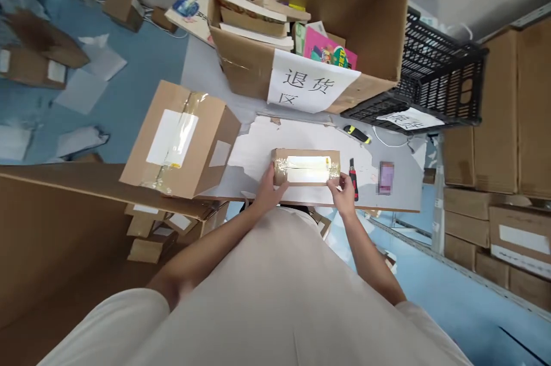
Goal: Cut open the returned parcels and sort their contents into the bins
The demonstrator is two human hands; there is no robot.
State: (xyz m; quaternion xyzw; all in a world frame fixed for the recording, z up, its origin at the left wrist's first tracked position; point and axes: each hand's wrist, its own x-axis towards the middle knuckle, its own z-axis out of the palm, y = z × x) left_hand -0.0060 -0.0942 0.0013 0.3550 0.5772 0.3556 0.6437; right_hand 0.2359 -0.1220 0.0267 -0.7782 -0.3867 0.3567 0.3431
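Observation:
A small cardboard box (282,154) with a white label and clear tape lies on the table in front of me. My left hand (270,189) grips its left end, thumb along the near edge. At the near right corner, my right hand (343,193) pinches the same box. Just right of that hand lies a red and black utility knife (353,174). Farther back is a black and yellow cutter (357,134). To the left stands a larger taped carton (206,148) with white labels.
A big open carton (247,76) holding books stands at the back, beside a black plastic crate (451,96). A blurred pinkish item (386,177) lies at the right of the table (404,197). Stacked boxes (495,119) fill the right; a large open box (55,228) is at lower left.

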